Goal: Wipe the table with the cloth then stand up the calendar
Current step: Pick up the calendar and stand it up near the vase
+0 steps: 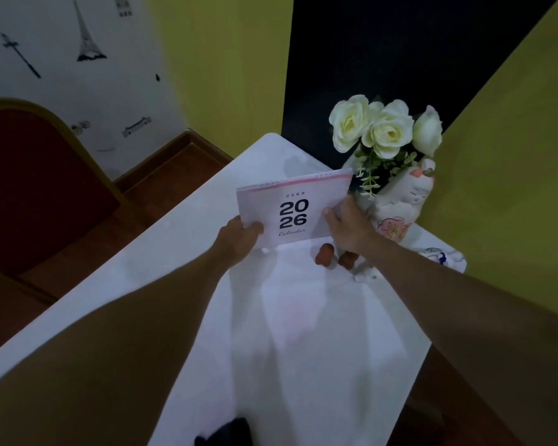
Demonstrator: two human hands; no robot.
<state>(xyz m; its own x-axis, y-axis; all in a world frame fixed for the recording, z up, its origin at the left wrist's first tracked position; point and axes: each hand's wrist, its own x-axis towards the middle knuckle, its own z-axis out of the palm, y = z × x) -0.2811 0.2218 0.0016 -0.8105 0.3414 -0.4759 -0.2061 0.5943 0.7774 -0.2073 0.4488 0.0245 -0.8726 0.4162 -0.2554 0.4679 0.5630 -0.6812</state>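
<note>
White and glossy, the table ran away from the camera to a rounded far corner, set between yellow-green walls. A red chair stood off its left edge. At the far right corner sat a cat-shaped vase of white roses. The calendar, cover reading "2026 Calendar", was held just in front of the vase, close above the table, its face towards the camera and tilted. The left hand pinched its lower left corner, thumb on the cover. The right hand gripped its right edge, thumb in front, fingers curled beneath. A dark thing lay at the near edge, too cropped to tell.
</note>
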